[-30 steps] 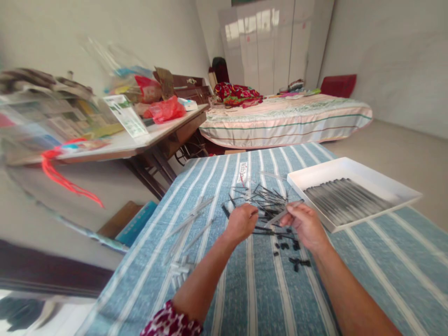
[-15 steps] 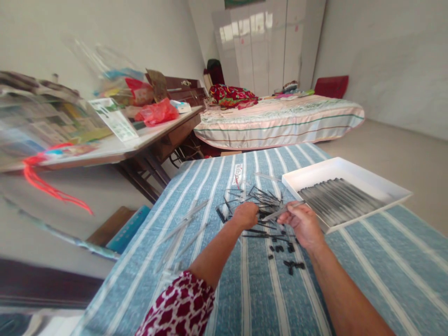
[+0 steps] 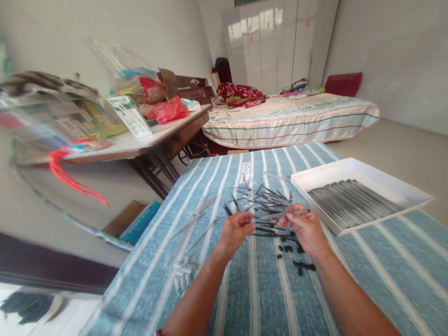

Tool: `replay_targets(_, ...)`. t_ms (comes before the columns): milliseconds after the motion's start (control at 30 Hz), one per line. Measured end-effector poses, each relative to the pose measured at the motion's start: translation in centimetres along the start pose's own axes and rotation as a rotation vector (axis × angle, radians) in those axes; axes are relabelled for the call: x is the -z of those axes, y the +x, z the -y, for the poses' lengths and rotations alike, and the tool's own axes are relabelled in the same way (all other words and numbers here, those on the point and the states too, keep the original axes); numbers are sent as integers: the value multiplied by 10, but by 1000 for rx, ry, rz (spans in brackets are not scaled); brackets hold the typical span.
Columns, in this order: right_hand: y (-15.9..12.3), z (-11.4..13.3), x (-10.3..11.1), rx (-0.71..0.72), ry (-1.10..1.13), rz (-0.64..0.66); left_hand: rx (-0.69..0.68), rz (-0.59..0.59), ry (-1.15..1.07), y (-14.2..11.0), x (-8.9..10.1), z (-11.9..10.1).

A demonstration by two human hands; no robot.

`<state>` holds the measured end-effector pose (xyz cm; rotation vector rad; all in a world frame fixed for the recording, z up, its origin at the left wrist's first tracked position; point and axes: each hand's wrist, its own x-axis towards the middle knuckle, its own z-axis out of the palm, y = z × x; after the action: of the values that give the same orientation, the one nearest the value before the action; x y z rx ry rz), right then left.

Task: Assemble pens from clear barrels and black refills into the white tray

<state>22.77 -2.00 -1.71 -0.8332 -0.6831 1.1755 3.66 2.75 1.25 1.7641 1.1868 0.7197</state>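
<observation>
My right hand [image 3: 308, 228] pinches a grey, see-through pen barrel [image 3: 275, 215], held nearly level above the table. Facing it, my left hand [image 3: 235, 233] is closed at the fingertips on a thin dark pen refill, whose end points at the barrel's left tip; most of it is hidden by the fingers. Behind and below both hands lies a loose pile of black refills [image 3: 271, 198]. Small black pen caps [image 3: 304, 267] are scattered near my right wrist. Clear barrels [image 3: 194, 217] lie left of my left hand, with short whitish pieces [image 3: 184, 275] beside my left forearm.
A shallow white box [image 3: 341, 230] holding a row of dark pens [image 3: 353, 200] stands at the right. The table has a blue striped cloth [image 3: 231, 308]. A cluttered side table [image 3: 140, 148] with a red bag [image 3: 168, 111] is at left; a bed [image 3: 290, 121] stands behind.
My left hand has risen from the refill pile and now faces the barrel, its fingertips near the barrel's tip. My right hand still holds the barrel. The view has shifted slightly left.
</observation>
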Motion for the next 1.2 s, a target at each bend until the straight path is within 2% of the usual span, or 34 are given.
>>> replay_targets(67,-5,-1,-7,-27,-26,43,91,-63,-263,-15,4,3)
replay_targets(133,-10,-3,-13,-49,-37,90,123,-109,-382,-25,8,7)
replay_targets(233,-14,-6,-18,-65,-51,137,80,-136,-342,-32,10,15)
replay_targets(367,-16,-10,-19,-71,-95,137,21,-130,-204,-36,8,21)
replay_targets(533,-15,-12,-17,-73,-105,115,-24,-95,-105,-39,9,15)
replay_targets(700,-17,-11,-20,-77,-99,128,-39,-97,-124,-40,12,11)
replay_targets(767,-18,-10,-21,-81,-95,131,10,-102,-202,-40,11,12)
replay_targets(967,-19,-9,-22,-62,-96,127,189,-152,-613,-41,7,11)
replay_targets(1200,-22,-12,-24,-54,-157,153,311,-181,-781,-42,6,10)
